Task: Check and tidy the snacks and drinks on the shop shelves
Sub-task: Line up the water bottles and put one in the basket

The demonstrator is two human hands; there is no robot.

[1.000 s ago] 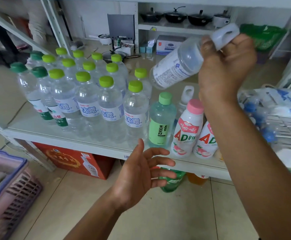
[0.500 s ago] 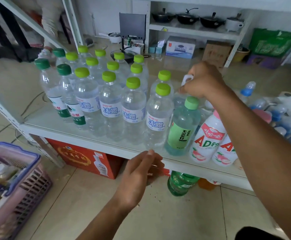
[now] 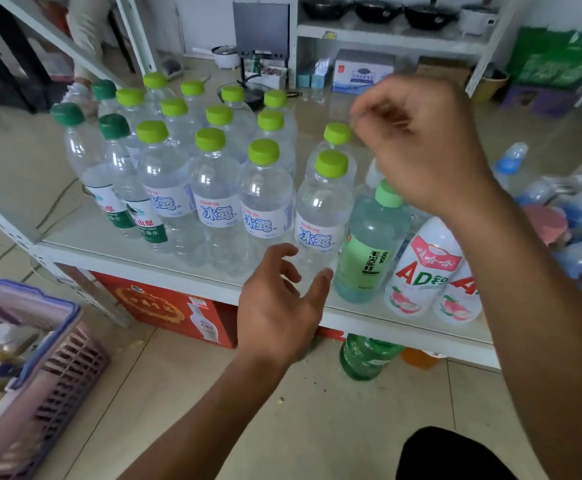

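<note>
Several clear water bottles with lime caps (image 3: 265, 202) stand in rows on the white shelf (image 3: 165, 268), with two dark-green-capped bottles (image 3: 88, 161) at their left. To the right stand a green soda bottle (image 3: 369, 244) and two white AD bottles (image 3: 424, 271). A white-capped clear bottle (image 3: 372, 174) stands behind the soda bottle, mostly hidden. My right hand (image 3: 421, 143) hovers above it, blurred, with fingers curled and nothing in them. My left hand (image 3: 275, 306) is spread in front of the shelf edge, close to the nearest water bottle, holding nothing.
A purple plastic basket (image 3: 40, 358) sits on the floor at the left. Under the shelf are a red carton (image 3: 165, 306) and a green bottle (image 3: 362, 358). A pile of blue-capped bottles in plastic wrap (image 3: 577, 220) lies at the right. A person's gloved hand (image 3: 75, 95) is behind the bottles.
My right hand brought the white-capped bottle down behind the soda bottle, let go of it and has lifted away. My left hand rose toward the shelf edge and spread.
</note>
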